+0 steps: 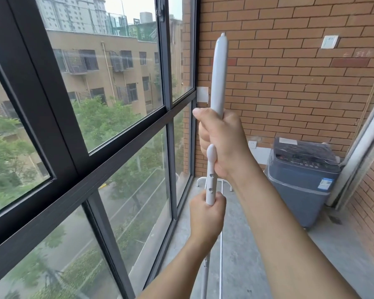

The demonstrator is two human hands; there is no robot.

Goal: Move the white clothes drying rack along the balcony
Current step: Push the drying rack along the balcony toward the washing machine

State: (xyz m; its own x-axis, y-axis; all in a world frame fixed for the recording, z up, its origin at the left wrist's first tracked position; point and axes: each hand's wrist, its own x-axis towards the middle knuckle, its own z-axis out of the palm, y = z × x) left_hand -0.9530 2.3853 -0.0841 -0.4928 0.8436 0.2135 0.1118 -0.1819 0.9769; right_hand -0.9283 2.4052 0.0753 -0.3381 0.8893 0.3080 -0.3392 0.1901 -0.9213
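Single view, from the camera on my head, wide-angle, aimed forward and tilted down along the balcony toward the far brick wall [289,87]. Dark-framed window [78,147] runs up the left edge with the street below, concrete floor [246,255] at the bottom, covered washing machine [300,180] in the far right corner. Very close in: my left hand [206,214] and right hand [220,143] fill the centre on the white clothes drying rack [219,72], forearms entering from the bottom edge.

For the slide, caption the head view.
Both hands grip white rack poles beside the window, washer ahead.
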